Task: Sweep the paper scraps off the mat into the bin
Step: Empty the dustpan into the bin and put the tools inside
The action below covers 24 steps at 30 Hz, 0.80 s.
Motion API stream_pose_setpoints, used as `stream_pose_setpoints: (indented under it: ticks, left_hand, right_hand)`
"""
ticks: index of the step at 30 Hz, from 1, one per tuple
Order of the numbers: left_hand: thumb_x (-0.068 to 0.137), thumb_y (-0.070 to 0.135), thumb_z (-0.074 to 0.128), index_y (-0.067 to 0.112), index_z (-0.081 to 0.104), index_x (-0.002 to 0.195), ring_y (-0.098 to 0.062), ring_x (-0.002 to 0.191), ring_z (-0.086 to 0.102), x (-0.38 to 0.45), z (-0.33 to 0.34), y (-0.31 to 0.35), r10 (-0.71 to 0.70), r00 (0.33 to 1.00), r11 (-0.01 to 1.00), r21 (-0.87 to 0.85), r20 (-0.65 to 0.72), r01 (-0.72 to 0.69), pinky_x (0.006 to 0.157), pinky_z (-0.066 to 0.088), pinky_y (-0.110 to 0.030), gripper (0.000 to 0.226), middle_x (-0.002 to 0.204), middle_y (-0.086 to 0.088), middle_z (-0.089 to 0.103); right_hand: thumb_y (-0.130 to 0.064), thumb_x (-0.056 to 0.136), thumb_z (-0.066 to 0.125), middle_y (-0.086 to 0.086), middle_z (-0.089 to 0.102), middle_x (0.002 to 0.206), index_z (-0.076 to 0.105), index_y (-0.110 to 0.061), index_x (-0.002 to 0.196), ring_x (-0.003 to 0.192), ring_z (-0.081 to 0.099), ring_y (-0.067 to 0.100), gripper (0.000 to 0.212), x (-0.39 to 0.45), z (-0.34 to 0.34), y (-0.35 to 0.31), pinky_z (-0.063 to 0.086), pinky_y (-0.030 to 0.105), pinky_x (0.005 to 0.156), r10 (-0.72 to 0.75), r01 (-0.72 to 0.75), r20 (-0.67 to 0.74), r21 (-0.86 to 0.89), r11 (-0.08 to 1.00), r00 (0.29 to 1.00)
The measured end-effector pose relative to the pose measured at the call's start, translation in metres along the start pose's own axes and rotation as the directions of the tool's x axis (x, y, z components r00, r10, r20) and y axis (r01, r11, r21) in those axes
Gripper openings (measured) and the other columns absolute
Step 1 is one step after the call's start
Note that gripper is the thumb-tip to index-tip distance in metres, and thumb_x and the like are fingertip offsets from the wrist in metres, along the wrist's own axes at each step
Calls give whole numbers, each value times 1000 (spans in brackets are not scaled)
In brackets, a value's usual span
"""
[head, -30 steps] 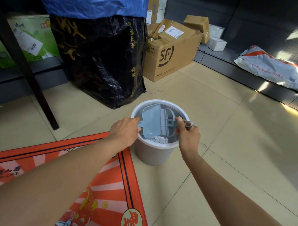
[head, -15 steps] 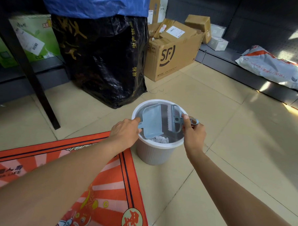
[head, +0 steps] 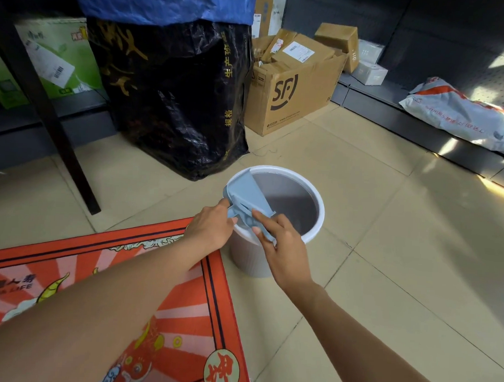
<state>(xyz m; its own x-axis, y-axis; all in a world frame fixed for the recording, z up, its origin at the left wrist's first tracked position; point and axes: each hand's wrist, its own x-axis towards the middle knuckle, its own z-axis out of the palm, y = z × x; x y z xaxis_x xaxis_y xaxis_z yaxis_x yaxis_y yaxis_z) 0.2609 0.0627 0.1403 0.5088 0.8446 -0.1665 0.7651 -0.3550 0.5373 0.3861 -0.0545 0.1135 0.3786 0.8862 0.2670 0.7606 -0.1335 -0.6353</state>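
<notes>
Two hands over bin: left hand grips dustpan handle, pan tilted on the near-left rim; right hand pinches brush handle just beside it. Mat lies left of bin, on the floor; scraps not visible.

I see a beige tiled floor with thin grout lines carrying everything here. The white bin stands on it near the centre. At seven o'clock from the bin, a red mat with sunburst stripes and printed figures lies flat, its corner just beside the bin's base. At eleven o'clock a black sack sits on the tiles, and at one o'clock, touching the sack, an open cardboard box marked SF. A dark furniture leg plants on the floor at nine o'clock. A low grey shelf runs along at two o'clock, bearing a white parcel bag.
</notes>
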Motion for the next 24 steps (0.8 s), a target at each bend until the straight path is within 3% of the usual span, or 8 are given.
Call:
stream_pose_setpoints:
  ticks: [3,7,10,13,15,16,19,24]
  left_hand:
    - [98,28,47,22,48,128,-30,90,57,1,-1,-2,-14,1000,998,-57,19,15,71,43,-34,31,106,-11,62]
    - [98,28,50,19,51,126,-30,105,58,-2,1,-1,-57,997,981,-181,59,67,81,45,-34,30,116,-10,63]
    - [98,27,50,18,54,120,-26,104,58,-6,5,4,-68,993,955,-283,94,92,82,44,-32,25,117,-8,63]
    - [99,30,46,17,54,111,-40,101,60,-12,9,12,-108,987,893,-424,120,149,75,49,-40,20,116,-20,63]
    - [100,34,45,15,54,110,-39,85,62,-19,10,17,-141,981,837,-513,132,190,55,45,-32,23,112,-24,62]
    - [99,36,46,16,54,110,-28,70,58,-24,10,20,-153,978,820,-535,140,205,48,38,-27,25,102,-21,62]
    - [97,41,50,18,55,115,-11,60,44,-39,11,26,-154,974,799,-559,165,221,45,32,-21,30,80,1,52]
    - [94,44,53,17,54,115,-12,62,45,-65,12,43,-158,973,770,-596,168,228,47,32,-21,34,80,-1,53]
  right_hand:
    - [-38,100,47,-11,51,112,47,-37,141,103,53,11,41,-7,2,6,51,32,79,-17,22,58,-86,996,998]
    - [-38,99,47,-10,48,115,38,-38,146,104,52,12,48,-9,7,8,52,30,76,4,18,116,-190,982,993]
    - [-42,99,46,-9,46,126,32,-35,150,114,48,11,53,-7,10,4,53,31,80,22,-3,115,-168,986,993]
    - [-39,99,47,-7,46,127,27,-31,153,116,44,13,57,-5,7,-2,51,32,83,29,-7,111,-194,981,993]
    - [-33,97,52,-3,50,121,34,-27,151,109,47,18,57,-7,2,-8,50,33,82,2,22,101,-232,972,995]
    - [-30,95,56,-1,53,116,40,-25,148,104,49,20,56,-8,-1,-10,51,35,81,-24,45,81,-257,965,996]
    - [-23,85,68,0,54,108,56,-25,136,93,50,22,52,-12,-12,-11,49,37,75,-120,107,-18,-349,931,993]
    - [-12,83,66,-11,60,110,56,-32,133,103,52,16,55,-24,-39,-17,30,29,90,-115,100,-17,-368,925,993]
